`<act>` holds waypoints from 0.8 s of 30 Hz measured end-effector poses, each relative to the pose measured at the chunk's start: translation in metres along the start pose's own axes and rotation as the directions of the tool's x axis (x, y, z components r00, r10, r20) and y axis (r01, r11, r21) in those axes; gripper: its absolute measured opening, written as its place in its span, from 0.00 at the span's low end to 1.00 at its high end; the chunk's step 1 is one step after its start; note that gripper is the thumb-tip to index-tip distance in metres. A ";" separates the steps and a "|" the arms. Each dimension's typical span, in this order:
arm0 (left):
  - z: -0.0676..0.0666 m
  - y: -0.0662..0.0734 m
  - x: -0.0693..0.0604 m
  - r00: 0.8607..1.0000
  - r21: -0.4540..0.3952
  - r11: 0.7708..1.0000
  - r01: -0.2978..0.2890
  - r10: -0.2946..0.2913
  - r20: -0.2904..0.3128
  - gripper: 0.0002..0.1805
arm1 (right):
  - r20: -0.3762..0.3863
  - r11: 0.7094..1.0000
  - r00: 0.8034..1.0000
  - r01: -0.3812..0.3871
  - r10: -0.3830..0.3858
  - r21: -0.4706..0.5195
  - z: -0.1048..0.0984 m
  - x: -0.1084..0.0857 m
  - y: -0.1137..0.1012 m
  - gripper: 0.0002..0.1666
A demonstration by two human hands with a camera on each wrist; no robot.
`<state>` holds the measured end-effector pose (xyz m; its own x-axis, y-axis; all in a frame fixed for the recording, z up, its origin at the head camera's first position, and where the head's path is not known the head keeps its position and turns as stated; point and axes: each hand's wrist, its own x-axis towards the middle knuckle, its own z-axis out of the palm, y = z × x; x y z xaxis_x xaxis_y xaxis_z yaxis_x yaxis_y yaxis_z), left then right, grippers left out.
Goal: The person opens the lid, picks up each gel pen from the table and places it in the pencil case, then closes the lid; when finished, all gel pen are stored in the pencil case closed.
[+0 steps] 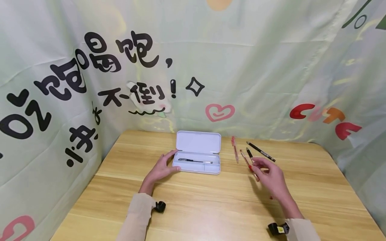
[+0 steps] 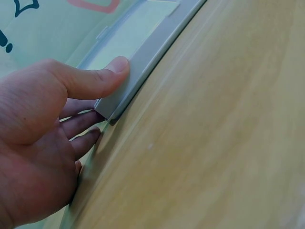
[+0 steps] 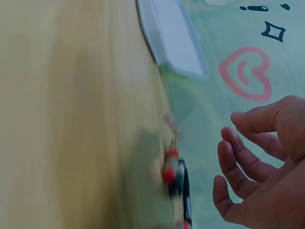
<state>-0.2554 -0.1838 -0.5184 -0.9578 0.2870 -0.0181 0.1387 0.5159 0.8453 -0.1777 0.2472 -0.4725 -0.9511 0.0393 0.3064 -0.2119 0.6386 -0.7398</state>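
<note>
A pale lavender pencil case (image 1: 196,171) lies on the table with its lid raised. Inside it is one black-capped clear pen (image 1: 194,161). My left hand (image 1: 163,167) holds the case's left end. In the left wrist view the thumb (image 2: 102,81) rests on the front rim, with the other fingers by the end wall. My right hand (image 1: 271,174) hovers over loose pens, its fingers loosely bent with nothing between them in the right wrist view. Below the fingertips lies a red pen (image 1: 245,160); a black pen (image 1: 248,152) is partly hidden behind the hand.
A pinkish-red pen (image 1: 235,149) lies right of the case, and another black pen (image 1: 260,151) lies farther right. A small red piece (image 1: 271,197) shows beside the right wrist. Printed cloth (image 1: 256,77) hangs behind the wooden table (image 1: 193,207).
</note>
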 end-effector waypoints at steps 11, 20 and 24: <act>0.000 -0.002 0.000 1.000 -0.012 1.000 -0.018 0.018 0.006 0.45 | 0.066 0.977 0.994 -0.077 0.092 -0.196 -0.048 -0.033 0.033 0.26; 0.000 -0.004 0.001 0.999 -0.009 0.999 -0.039 0.039 0.010 0.45 | 0.191 0.941 0.951 -0.181 0.241 -0.285 -0.063 -0.042 0.048 0.28; -0.001 -0.004 0.001 0.999 -0.005 0.999 -0.047 0.047 0.012 0.45 | 0.172 0.925 0.954 -0.180 0.248 -0.333 -0.064 -0.042 0.048 0.22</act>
<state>-0.2574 -0.1860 -0.5211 -0.9470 0.3208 0.0154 0.1824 0.4976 0.8480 -0.1334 0.3259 -0.4825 -0.9979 0.0637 0.0062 0.0503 0.8398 -0.5405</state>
